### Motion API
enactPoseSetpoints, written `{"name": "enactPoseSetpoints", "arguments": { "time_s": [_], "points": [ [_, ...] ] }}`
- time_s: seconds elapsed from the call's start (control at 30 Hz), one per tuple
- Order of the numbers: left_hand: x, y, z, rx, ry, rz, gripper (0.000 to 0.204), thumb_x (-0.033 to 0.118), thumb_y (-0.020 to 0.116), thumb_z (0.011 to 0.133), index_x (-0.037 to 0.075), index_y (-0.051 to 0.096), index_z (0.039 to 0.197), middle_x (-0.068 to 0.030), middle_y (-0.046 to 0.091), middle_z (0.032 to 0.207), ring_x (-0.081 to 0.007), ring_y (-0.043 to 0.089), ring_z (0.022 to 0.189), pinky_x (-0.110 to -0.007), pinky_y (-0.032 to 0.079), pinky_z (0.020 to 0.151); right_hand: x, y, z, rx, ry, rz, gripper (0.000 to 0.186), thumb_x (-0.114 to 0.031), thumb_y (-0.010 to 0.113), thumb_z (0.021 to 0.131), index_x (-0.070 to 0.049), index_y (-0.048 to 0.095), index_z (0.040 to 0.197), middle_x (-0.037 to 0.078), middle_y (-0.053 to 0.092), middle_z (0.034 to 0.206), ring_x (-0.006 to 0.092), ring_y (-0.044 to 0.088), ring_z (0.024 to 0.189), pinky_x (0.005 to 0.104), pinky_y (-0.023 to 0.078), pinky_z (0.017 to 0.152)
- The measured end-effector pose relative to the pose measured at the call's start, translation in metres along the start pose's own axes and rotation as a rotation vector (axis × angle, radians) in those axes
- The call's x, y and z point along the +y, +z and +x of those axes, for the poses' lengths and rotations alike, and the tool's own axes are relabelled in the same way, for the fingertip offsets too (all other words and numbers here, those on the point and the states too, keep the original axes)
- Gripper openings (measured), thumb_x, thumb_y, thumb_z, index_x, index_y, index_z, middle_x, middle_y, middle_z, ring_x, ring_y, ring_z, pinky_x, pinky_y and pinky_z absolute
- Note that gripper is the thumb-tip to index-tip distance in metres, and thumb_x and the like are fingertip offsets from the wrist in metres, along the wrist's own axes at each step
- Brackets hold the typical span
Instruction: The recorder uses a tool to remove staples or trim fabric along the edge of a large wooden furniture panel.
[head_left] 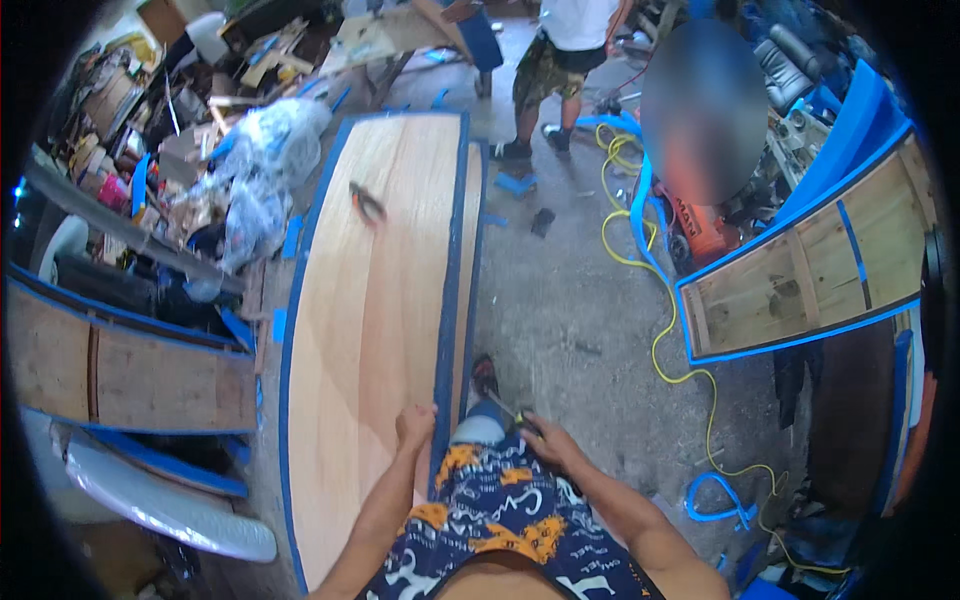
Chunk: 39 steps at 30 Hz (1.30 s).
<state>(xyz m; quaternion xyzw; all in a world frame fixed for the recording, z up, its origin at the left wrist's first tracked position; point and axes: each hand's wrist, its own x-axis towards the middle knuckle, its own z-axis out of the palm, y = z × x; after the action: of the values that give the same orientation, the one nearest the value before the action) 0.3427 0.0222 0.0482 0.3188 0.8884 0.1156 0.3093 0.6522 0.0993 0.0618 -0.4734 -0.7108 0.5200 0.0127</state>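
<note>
Head view: a long wooden panel point(370, 330) with blue-taped edges lies lengthwise in front of the person, running away toward the far end of the workshop. The left hand point(415, 425) rests on the panel's near right edge, fingers curled over the blue edging strip point(452, 280); it grips the edge and nothing else. The right hand point(548, 440) is held just right of the panel, above the person's knee, closed around a small slender tool point(503, 408) whose tip points toward the panel; what kind of tool it is cannot be told. A pair of pliers point(367, 202) lies on the panel's far half, well apart from both hands. A yellow hose point(660, 340) winds across the concrete floor point(570, 300) to the right. A second blue-edged wooden panel point(810, 270) stands at the right. Another person point(560, 60) stands at the far end.
</note>
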Motion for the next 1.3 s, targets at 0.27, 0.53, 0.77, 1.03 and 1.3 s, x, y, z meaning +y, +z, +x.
{"name": "enactPoseSetpoints", "arguments": {
  "time_s": [0.27, 0.53, 0.77, 1.03, 1.3],
  "points": [
    [-0.013, -0.004, 0.005, -0.019, -0.047, -0.114, 0.042, 0.043, 0.073, 0.075, 0.001, 0.068, 0.080, -0.0222, 0.068, 0.081, -0.0365, 0.067, 0.080, -0.044, 0.051, 0.074, -0.075, 0.002, 0.011, -0.235, -0.154, -0.052, 0.050, -0.030, 0.054, 0.093, -0.016, 0.046, 0.140, 0.025, 0.064, 0.113, 0.0427, 0.061, 0.103, 0.0448, 0.048, 0.091],
    [-0.016, -0.004, -0.001, 0.022, -0.003, -0.116, 0.036, 0.037, 0.070, 0.078, 0.002, 0.070, 0.088, -0.0227, 0.068, 0.080, -0.0398, 0.067, 0.082, -0.046, 0.053, 0.074, -0.108, 0.005, 0.033, -0.333, -0.038, -0.202, 0.048, -0.029, 0.053, 0.093, -0.021, 0.047, 0.140, 0.026, 0.065, 0.107, 0.0424, 0.063, 0.100, 0.0453, 0.049, 0.090],
    [-0.083, -0.031, 0.031, 0.292, -0.186, -0.203, 0.029, 0.032, 0.065, 0.080, 0.003, 0.069, 0.087, -0.0223, 0.068, 0.084, -0.0392, 0.067, 0.084, -0.045, 0.053, 0.073, -0.108, 0.001, 0.041, -0.317, -0.167, -0.246, 0.046, -0.028, 0.052, 0.091, -0.021, 0.051, 0.137, 0.025, 0.067, 0.094, 0.0427, 0.065, 0.087, 0.0477, 0.051, 0.080],
    [-0.210, -0.157, 0.078, 0.673, -0.441, 0.246, 0.070, 0.050, 0.078, 0.070, 0.011, 0.055, 0.123, -0.0207, 0.055, 0.127, -0.0353, 0.053, 0.117, -0.041, 0.042, 0.100, -0.127, -0.012, 0.048, -0.442, -0.060, -0.302, 0.045, -0.026, 0.051, 0.091, -0.015, 0.054, 0.134, 0.024, 0.067, 0.091, 0.0408, 0.065, 0.083, 0.0473, 0.051, 0.079],
    [-0.261, -0.186, 0.109, 0.196, -0.532, -0.174, 0.123, 0.068, 0.079, 0.060, -0.009, 0.028, 0.142, -0.0317, 0.037, 0.143, -0.0407, 0.035, 0.136, -0.046, 0.030, 0.112, -0.143, -0.004, 0.051, -0.435, -0.066, -0.411, 0.044, -0.024, 0.055, 0.091, -0.021, 0.054, 0.135, 0.023, 0.067, 0.087, 0.0404, 0.066, 0.077, 0.0465, 0.052, 0.075]
  ]
}}
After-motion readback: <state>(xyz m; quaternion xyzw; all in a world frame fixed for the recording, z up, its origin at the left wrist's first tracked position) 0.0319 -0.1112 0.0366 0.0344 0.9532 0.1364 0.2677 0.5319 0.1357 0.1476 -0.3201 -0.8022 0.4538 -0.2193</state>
